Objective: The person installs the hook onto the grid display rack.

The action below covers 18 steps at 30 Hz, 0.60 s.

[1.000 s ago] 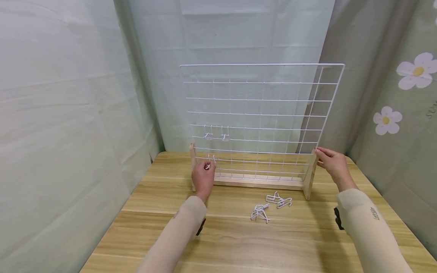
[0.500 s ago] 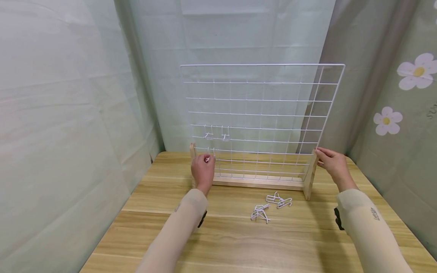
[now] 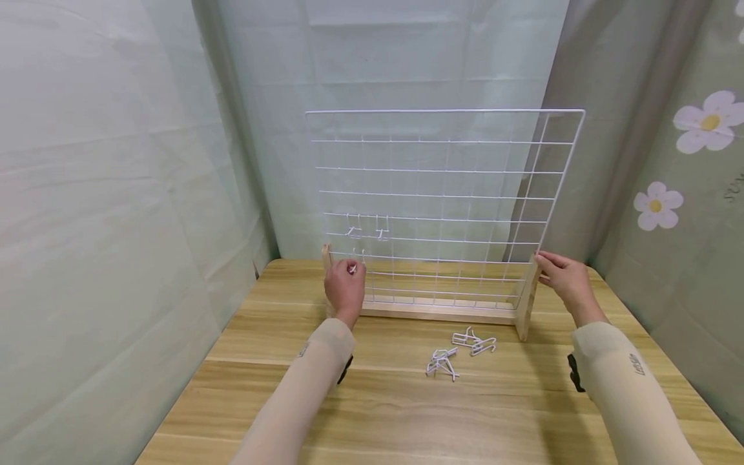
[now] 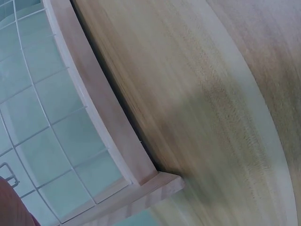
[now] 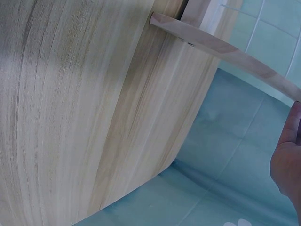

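The white wire hook (image 3: 353, 268) is at the lower left of the white wire grid (image 3: 445, 170), just beside the left upright (image 3: 327, 254) of the wooden stand. The left hand (image 3: 345, 289) has its fingers curled, pinching the hook by its projecting part, with the two bent prongs free above; whether they are seated on a wire cannot be told. At the right, the fingers of the right hand (image 3: 566, 282) pinch the upper end of the right upright (image 3: 527, 302), where the grid's side meets it; how much of the pinch is on wire rather than wood is unclear.

The hook looks very light and stiff, smooth enough to twist between the fingertips, and unlikely to break. Its projecting arm seems the best hold, since that leaves the prongs clear. The grid is probably light too and apt to rock, so steadying it at an upright makes sense. Two hooks (image 3: 381, 234) hang on a higher wire at left. The loose hooks (image 3: 443, 363) on the near surface (image 3: 407, 420) lie tangled and may need easing apart.
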Tool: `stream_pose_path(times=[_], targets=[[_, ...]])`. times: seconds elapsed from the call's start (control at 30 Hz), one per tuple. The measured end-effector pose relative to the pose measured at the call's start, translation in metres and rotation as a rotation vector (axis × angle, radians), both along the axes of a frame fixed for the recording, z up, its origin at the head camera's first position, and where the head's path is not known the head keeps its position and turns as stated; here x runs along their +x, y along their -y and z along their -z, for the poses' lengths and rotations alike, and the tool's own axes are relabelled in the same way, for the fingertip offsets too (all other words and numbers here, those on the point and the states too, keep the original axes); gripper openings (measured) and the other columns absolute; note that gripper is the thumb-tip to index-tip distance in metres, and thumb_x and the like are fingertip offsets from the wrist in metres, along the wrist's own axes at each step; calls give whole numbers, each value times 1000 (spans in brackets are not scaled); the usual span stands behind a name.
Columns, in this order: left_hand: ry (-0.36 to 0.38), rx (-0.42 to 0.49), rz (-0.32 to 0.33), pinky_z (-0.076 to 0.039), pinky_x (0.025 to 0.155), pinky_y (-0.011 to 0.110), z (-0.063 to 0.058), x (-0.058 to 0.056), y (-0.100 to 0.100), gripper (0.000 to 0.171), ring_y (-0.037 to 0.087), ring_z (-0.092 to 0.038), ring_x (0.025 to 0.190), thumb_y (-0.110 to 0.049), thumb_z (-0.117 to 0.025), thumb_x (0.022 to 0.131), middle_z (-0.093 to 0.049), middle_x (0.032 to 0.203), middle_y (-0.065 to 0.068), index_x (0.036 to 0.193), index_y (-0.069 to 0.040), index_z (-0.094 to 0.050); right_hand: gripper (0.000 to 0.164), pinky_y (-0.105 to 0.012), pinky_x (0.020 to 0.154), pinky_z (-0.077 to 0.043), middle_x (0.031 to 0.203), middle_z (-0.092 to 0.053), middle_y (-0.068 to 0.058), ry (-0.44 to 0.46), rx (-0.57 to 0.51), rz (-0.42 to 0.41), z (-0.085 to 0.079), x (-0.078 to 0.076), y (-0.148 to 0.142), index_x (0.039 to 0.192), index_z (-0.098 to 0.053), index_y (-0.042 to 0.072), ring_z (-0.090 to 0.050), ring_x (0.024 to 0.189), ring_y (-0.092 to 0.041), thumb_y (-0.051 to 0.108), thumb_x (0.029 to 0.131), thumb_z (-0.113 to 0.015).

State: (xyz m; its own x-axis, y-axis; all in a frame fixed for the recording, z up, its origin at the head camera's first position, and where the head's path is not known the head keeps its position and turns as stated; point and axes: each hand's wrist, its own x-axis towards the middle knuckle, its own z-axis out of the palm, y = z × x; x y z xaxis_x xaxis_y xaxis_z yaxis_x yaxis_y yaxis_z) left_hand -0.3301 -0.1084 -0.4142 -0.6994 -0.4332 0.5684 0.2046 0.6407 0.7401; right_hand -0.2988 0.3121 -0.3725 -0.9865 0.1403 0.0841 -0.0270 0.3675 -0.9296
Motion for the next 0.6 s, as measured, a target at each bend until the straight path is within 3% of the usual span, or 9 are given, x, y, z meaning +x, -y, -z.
stream_pose_path(times=[0.3, 0.6], targets=[[2, -14, -28, -50, 75, 45, 4, -1, 0, 13, 31, -62, 79, -13, -69, 88, -67, 81, 12, 81, -1, -71, 62, -28, 92, -49, 146, -44, -25, 2, -13, -8, 0, 0, 3, 147, -43, -1, -53, 119, -21, 43, 103, -46], [56, -30, -28, -48, 73, 46, 8, -3, -3, 13, 32, -60, 79, -15, -70, 86, -65, 77, 11, 81, -4, -72, 60, -23, 87, -51, 145, -43, -27, -36, -15, 0, 3, -1, 0, 146, -44, -3, -54, 106, -4, 40, 104, -47]])
